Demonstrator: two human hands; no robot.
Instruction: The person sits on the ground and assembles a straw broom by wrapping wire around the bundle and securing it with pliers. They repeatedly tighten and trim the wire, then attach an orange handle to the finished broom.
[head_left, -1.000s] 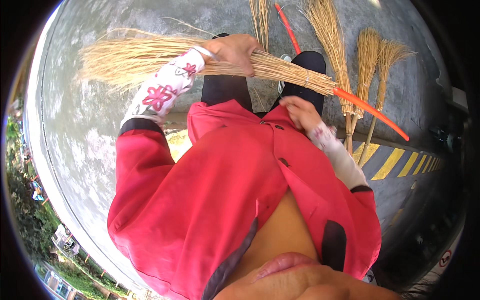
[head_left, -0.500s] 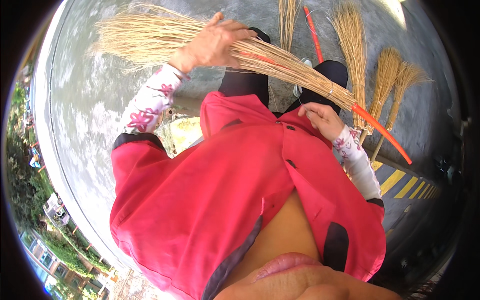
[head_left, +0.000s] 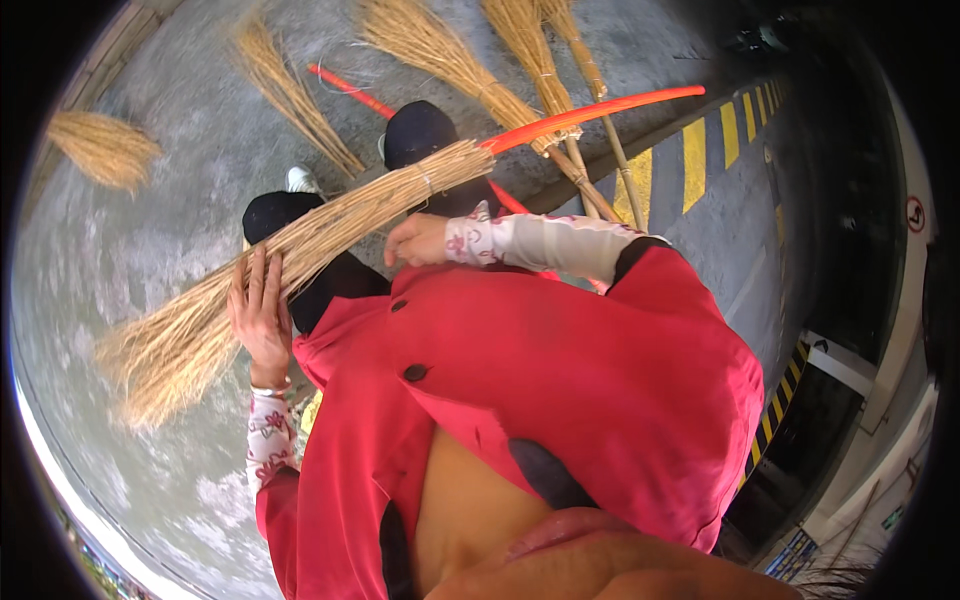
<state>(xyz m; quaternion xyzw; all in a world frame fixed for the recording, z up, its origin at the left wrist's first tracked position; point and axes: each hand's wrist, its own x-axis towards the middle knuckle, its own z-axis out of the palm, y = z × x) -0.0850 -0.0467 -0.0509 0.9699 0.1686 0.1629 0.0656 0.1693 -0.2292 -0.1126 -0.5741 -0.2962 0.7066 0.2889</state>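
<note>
Across my dark-clad knees lies a straw broom (head_left: 345,215), its bristles fanned to the left and its curved orange handle (head_left: 600,108) reaching right. A thin band circles the straw near the handle. My left hand (head_left: 262,318) grips the loose bristle part, fingers over the straw and pointing away from me. Just below the bound end, my right hand (head_left: 415,240) is closed with the fingers curled together. Whatever it may pinch is too small to make out; it seems to stay just off the straw.
Finished-looking brooms (head_left: 440,50) lie on the grey concrete ahead and to the right. A loose straw bundle (head_left: 290,95) and an orange rod (head_left: 350,90) lie beyond my feet. Another straw bundle (head_left: 105,148) is far left. A yellow-and-black striped kerb (head_left: 695,165) runs along the right.
My view has swung to the right, so the broom now slants up toward its handle. The left hand stays on the bristles, and the right stays closed beside the bound end.
</note>
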